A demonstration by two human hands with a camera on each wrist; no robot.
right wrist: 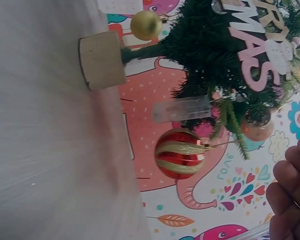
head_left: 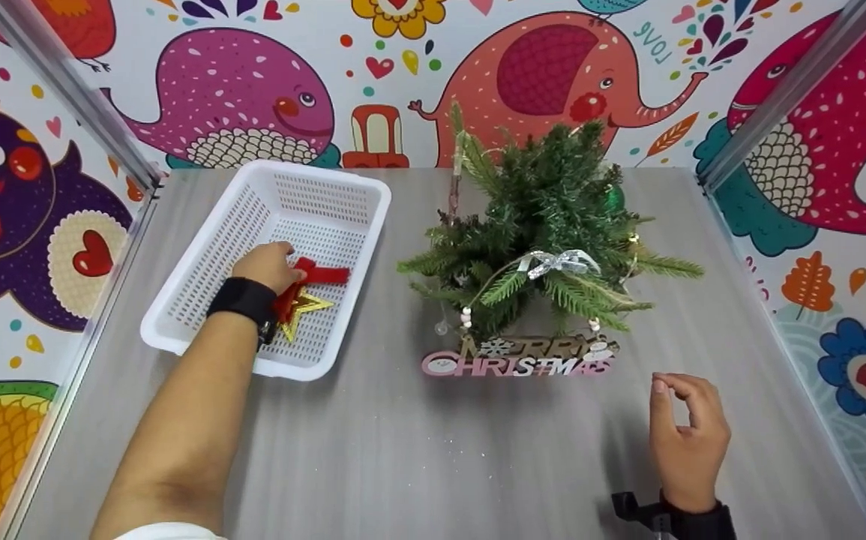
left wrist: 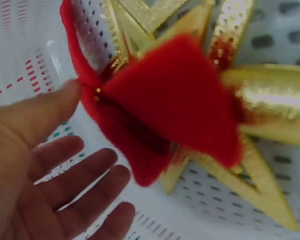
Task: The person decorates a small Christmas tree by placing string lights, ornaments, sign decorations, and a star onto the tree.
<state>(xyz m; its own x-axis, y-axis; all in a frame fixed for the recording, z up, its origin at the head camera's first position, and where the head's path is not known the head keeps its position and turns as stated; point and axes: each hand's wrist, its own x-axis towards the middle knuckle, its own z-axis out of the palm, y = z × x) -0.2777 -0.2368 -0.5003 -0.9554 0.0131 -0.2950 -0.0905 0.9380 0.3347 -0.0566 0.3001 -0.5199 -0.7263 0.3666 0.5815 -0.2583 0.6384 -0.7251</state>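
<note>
My left hand [head_left: 268, 266] is inside the white plastic basket [head_left: 361, 277], at a red bow [head_left: 328, 275]. In the left wrist view its thumb meets the red bow [left wrist: 180, 95] beside a small gold tie, while the other fingers extend loosely below. Under the bow lies a gold openwork star [head_left: 313, 304] with a shiny gold tube-like piece [left wrist: 275, 102]. Loosely bent and holding nothing, my right hand [head_left: 691, 435] hovers at the front right, thumb tip close to the index fingertip. Nearest to it is a "Merry Christmas" sign [head_left: 519, 366] hanging on a small Christmas tree [head_left: 545, 195].
The tree has a block-like base [right wrist: 102, 60]. From its branches hang a red-and-gold striped bauble [right wrist: 180, 153], a gold bauble [right wrist: 146, 25] and a silver bow [head_left: 560, 264]. Patterned panels with metal corner posts [head_left: 792, 97] enclose the grey table [head_left: 403, 457].
</note>
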